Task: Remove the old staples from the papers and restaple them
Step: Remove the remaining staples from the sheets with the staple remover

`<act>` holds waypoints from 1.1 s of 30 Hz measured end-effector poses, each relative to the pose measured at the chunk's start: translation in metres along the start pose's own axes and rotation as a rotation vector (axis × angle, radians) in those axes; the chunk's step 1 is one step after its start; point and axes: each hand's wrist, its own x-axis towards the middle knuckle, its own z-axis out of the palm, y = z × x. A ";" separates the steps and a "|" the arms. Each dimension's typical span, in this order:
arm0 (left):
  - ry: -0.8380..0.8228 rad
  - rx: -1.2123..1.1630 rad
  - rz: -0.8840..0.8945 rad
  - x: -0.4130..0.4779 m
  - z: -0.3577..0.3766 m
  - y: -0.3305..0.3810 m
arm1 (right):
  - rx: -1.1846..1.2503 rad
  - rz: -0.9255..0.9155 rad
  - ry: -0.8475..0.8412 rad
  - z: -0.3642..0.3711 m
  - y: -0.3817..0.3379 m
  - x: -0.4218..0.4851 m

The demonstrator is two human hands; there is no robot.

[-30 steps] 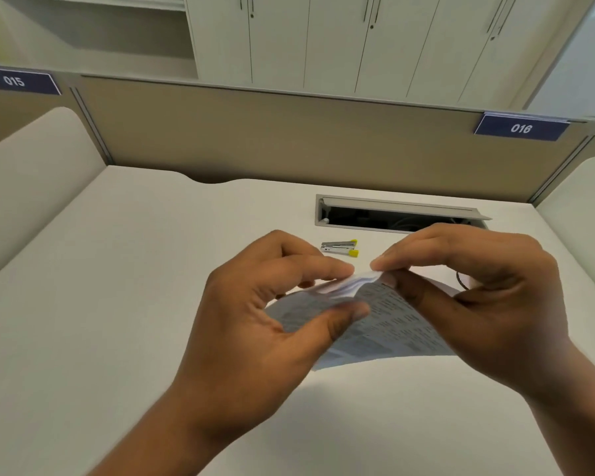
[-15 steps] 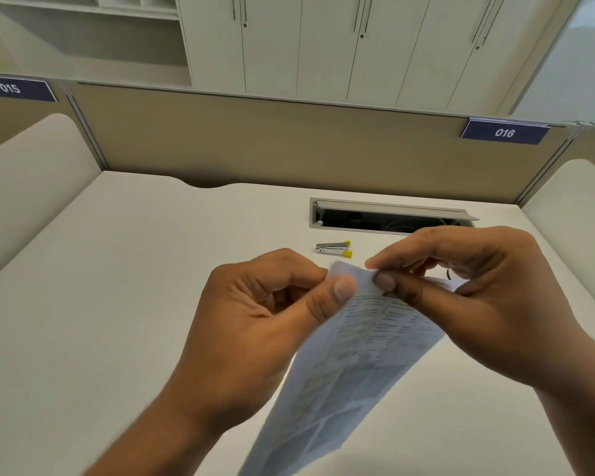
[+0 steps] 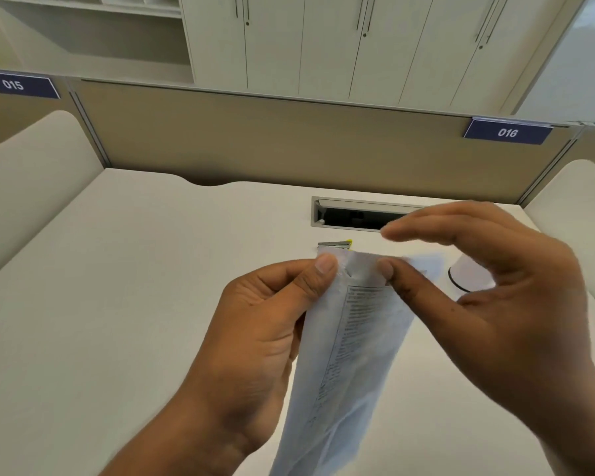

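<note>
The printed papers (image 3: 351,341) hang down in front of me above the desk, held by their top edge. My left hand (image 3: 258,338) pinches the top left corner between thumb and curled fingers. My right hand (image 3: 488,293) has its thumb pressed on the top edge near the middle, while its fingers stretch out above the paper, blurred. A small silver stapler with a yellow end (image 3: 335,244) lies on the desk just behind the papers' top edge. No staple can be made out on the papers.
A white round object with a dark rim (image 3: 468,274) sits on the desk under my right hand. An open cable slot (image 3: 351,214) is set into the white desk (image 3: 134,286) near the beige partition (image 3: 255,142). Padded side dividers flank both sides.
The papers have swung from lying nearly flat to hanging down. My right fingers have lifted off the top edge and spread out, leaving the thumb on the paper. The view has tilted slightly.
</note>
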 end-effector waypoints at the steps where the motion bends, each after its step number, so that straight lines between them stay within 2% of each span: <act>1: 0.020 -0.011 -0.005 0.000 0.000 0.000 | -0.006 -0.007 0.031 0.001 -0.003 -0.002; 8: 0.061 0.088 0.026 0.002 0.005 0.000 | 0.026 0.065 -0.003 0.014 -0.016 -0.008; 15: 0.020 0.129 0.088 0.005 0.006 0.003 | 0.000 0.053 0.013 0.013 -0.014 -0.004; 21: -0.045 0.036 0.038 0.004 0.005 0.006 | -0.089 -0.028 -0.062 0.006 -0.015 0.003; 33: -0.075 0.164 0.151 0.000 0.006 0.014 | -0.351 -0.202 -0.269 -0.005 -0.024 0.020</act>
